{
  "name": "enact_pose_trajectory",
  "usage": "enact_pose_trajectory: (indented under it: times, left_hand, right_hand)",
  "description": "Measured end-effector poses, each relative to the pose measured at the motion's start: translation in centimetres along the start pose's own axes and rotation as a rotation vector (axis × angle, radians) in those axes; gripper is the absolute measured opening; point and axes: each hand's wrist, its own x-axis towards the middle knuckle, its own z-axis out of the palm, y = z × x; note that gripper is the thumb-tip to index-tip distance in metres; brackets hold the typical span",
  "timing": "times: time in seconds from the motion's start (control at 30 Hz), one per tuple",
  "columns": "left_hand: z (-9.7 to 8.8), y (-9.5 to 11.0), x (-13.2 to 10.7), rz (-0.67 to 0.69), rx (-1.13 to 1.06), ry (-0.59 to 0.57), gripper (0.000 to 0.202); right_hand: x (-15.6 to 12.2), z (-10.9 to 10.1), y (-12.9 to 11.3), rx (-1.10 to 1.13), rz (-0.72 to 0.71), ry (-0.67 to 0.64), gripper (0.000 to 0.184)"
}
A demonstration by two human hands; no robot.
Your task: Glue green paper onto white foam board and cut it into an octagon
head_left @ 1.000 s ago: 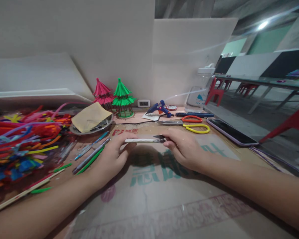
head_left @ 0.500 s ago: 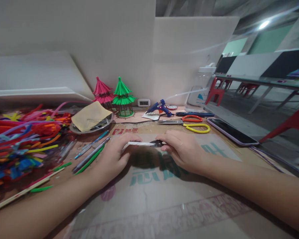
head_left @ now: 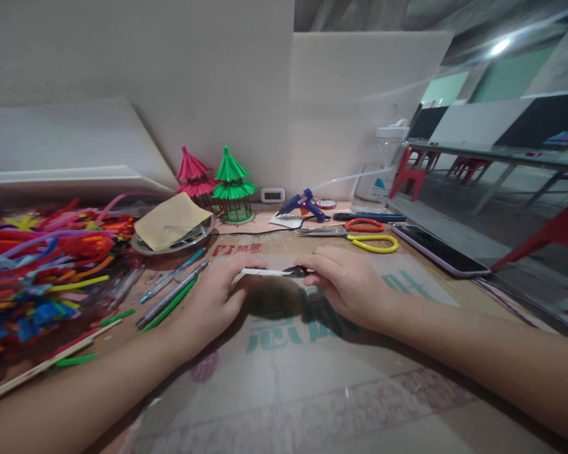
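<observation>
Both my hands meet over a sheet of brown cardboard (head_left: 312, 372) on the table. My left hand (head_left: 215, 296) pinches one end of a thin white stick (head_left: 262, 272) that lies level between the hands. My right hand (head_left: 345, 280) is closed on a small dark blade or cutter tip (head_left: 297, 272) pressed against the stick's right end. Just left of my left hand lie several pens (head_left: 173, 293).
A heap of coloured strips (head_left: 38, 265) fills the left. A metal dish (head_left: 173, 243) holds yellow paper. Pink (head_left: 195, 176) and green (head_left: 231, 183) paper pavilions stand at the back, with a blue glue gun (head_left: 303, 205), scissors (head_left: 364, 238), a phone (head_left: 440, 249) and a jug (head_left: 381, 170).
My hands have drawn closer together and dropped slightly toward the cardboard, so less of the white stick shows between them. In the last half second almost nothing moved.
</observation>
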Motion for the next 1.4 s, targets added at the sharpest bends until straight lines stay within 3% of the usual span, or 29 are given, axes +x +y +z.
enact_pose_trajectory:
  times: [0.3,0.63,0.8,0.93,1.07,1.2,1.4]
  left_hand:
    - [0.1,0.1,-0.1,0.085,0.042,0.007,0.029]
    - [-0.1,0.5,0.0,0.081,0.035,0.010,0.026]
    - [0.0,0.4,0.0,0.000,-0.005,0.014,0.024]
    - [0.1,0.3,0.2,-0.118,-0.036,0.066,0.020]
    - [0.4,0.4,0.5,-0.202,-0.178,0.084,0.029]
    - [0.5,0.4,0.7,-0.223,-0.290,0.084,0.035]
    - [0.3,0.7,0.8,-0.213,-0.194,0.031,0.034]
  right_hand:
    - [0.0,0.0,-0.4,0.011,-0.018,-0.008,0.040]
    - [0.3,-0.1,-0.3,-0.017,-0.013,0.001,0.039]
    - [-0.2,0.1,0.2,0.082,0.095,0.037,0.031]
    - [-0.7,0.8,1.1,0.184,0.278,0.098,0.027]
    - [-0.8,1.5,1.6,0.270,0.429,0.083,0.027]
    - [-0.6,1.9,1.3,0.387,0.476,0.015,0.025]
    - [-0.6,1.8,0.7,0.417,0.480,-0.035,0.015]
